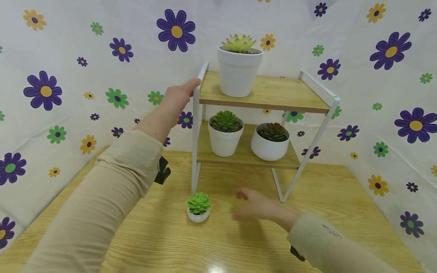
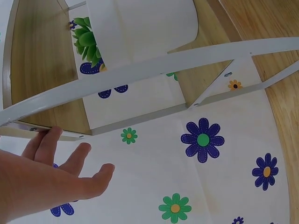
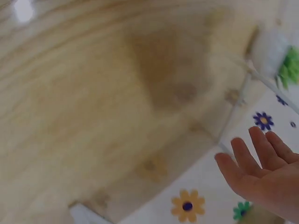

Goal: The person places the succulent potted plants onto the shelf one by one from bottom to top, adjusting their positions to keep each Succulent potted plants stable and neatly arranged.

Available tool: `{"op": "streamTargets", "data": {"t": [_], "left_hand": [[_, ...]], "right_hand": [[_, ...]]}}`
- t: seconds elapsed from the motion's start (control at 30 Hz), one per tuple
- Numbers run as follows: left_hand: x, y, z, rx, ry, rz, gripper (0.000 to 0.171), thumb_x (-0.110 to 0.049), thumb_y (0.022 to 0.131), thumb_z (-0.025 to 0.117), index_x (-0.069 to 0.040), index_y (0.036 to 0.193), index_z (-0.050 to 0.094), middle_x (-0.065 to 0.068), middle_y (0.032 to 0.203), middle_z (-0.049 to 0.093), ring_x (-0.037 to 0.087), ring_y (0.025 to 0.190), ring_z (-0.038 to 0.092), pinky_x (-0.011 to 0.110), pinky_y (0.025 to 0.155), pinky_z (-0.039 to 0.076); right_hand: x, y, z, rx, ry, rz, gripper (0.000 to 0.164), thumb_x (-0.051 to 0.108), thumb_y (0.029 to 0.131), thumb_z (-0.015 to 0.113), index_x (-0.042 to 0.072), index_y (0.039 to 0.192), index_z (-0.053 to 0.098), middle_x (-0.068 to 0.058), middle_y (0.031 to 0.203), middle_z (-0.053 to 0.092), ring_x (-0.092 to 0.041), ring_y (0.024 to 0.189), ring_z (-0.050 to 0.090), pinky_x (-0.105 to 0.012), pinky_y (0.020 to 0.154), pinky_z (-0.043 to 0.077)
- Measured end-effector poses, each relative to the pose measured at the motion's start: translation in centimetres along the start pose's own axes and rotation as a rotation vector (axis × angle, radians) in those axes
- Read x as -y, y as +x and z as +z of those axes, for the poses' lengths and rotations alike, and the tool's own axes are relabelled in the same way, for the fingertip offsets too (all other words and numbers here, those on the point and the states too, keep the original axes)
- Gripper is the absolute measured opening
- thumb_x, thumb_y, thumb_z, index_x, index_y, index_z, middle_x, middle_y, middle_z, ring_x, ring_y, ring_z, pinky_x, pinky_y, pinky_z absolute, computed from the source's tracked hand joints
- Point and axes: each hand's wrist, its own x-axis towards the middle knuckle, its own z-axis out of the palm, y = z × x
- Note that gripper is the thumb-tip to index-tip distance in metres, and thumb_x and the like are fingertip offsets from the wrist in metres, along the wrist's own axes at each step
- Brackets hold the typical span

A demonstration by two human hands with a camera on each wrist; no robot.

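Note:
A two-tier plant shelf (image 1: 261, 104) with a white frame and wooden boards stands on the table. My left hand (image 1: 179, 94) pinches its upper left front corner; in the left wrist view two fingertips meet the rail while the other fingers (image 2: 105, 177) spread loosely. The left thumb is hidden there. My right hand (image 1: 257, 206), slightly blurred, hovers holding nothing in front of the shelf, fingers apart. To its left sits a small green succulent (image 1: 198, 204) in a white bowl. In the right wrist view the right hand (image 3: 268, 172) shows its fingers loosely bent.
On the top board stands a pale green succulent in a tall white pot (image 1: 239, 72). Below are a green succulent in a white pot (image 1: 225, 140) and a reddish one in a round pot (image 1: 269, 148). Flower-patterned cloth (image 1: 136, 34) encloses the wooden table (image 1: 153, 235).

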Motion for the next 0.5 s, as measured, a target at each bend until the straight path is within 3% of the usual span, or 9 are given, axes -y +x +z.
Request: {"op": "streamTargets", "data": {"t": [0.23,0.5], "left_hand": [[0.2,-0.1,-0.4,0.051,0.031,0.017,0.065,-0.060,0.091,0.036,-0.024,0.146,0.034,-0.006,0.155,0.026,0.022,0.146,0.015,0.051,0.117,0.012],[-0.1,-0.2,-0.2,0.054,0.019,0.002,0.066,-0.061,0.091,0.037,-0.024,0.146,0.034,-0.007,0.155,0.025,0.021,0.146,0.014,0.050,0.118,0.011]], "right_hand": [[-0.2,2.6,4.5,0.006,-0.043,-0.045,0.079,0.028,0.072,0.081,0.002,0.136,0.043,-0.017,0.134,0.051,-0.038,0.125,0.045,-0.054,0.101,0.039],[0.2,4.6,6.5,0.010,-0.016,-0.064,0.082,0.032,0.071,0.081,0.001,0.136,0.043,-0.016,0.136,0.050,-0.035,0.128,0.044,-0.050,0.107,0.036]]}}
